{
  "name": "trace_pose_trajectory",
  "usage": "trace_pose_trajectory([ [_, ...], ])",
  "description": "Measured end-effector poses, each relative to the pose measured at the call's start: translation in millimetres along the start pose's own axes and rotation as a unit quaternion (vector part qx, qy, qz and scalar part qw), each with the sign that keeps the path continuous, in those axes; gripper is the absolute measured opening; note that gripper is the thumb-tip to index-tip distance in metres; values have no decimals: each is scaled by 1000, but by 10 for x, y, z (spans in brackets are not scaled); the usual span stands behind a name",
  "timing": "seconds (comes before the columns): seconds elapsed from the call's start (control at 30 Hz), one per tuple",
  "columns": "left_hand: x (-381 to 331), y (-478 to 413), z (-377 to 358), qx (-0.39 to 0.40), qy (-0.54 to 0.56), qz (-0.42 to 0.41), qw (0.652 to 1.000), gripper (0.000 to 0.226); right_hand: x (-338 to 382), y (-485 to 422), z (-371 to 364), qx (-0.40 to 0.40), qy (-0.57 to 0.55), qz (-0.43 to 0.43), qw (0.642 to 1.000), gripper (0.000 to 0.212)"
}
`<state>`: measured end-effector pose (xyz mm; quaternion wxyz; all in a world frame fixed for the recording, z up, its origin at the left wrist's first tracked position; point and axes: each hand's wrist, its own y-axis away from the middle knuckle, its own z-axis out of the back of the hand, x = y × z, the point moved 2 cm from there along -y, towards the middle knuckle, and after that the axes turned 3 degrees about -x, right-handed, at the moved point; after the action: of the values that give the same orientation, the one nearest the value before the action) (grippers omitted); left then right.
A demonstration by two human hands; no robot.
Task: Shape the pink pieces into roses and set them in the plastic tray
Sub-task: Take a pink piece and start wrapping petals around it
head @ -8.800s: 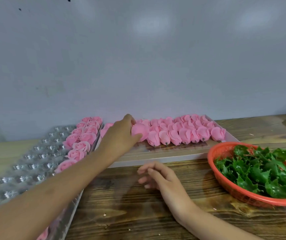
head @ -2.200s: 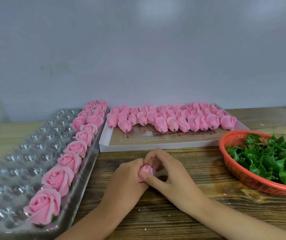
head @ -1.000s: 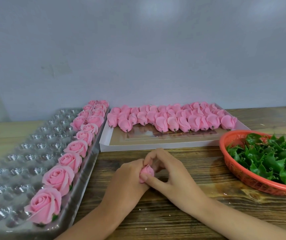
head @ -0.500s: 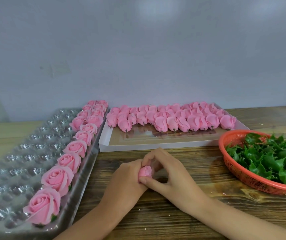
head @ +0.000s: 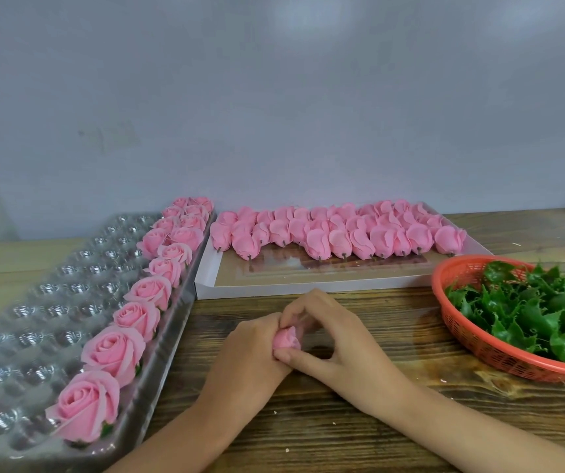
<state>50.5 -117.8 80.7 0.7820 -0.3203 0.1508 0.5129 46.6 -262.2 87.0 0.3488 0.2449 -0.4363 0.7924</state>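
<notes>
Wooden table [head: 342, 421] | left hand [head: 246, 356] and right hand [head: 335, 339] are both pinching one pink piece [head: 286, 337] between them, barely shifting since a second ago | shaping is continuing; plastic tray [head: 35, 302] is waiting.

roses [head: 113, 349]: pink
tray [head: 35, 315]: clear, silvery cells
buds [head: 339, 230]: pink
basket [head: 472, 339]: orange-red
leaves [head: 540, 312]: green
surface [head: 359, 421]: brown wood grain
wall [head: 274, 97]: grey

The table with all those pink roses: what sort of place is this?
Probably a craft workshop making artificial flowers: finished roses line a plastic tray, unshaped pink pieces lie in a white box, green leaves in a red basket.
</notes>
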Motion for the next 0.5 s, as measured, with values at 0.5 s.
trace_pose_trajectory([
  [0.5,-18,14,24,8,31,3,999,9,69,-19,33,40,130,149,980,12],
])
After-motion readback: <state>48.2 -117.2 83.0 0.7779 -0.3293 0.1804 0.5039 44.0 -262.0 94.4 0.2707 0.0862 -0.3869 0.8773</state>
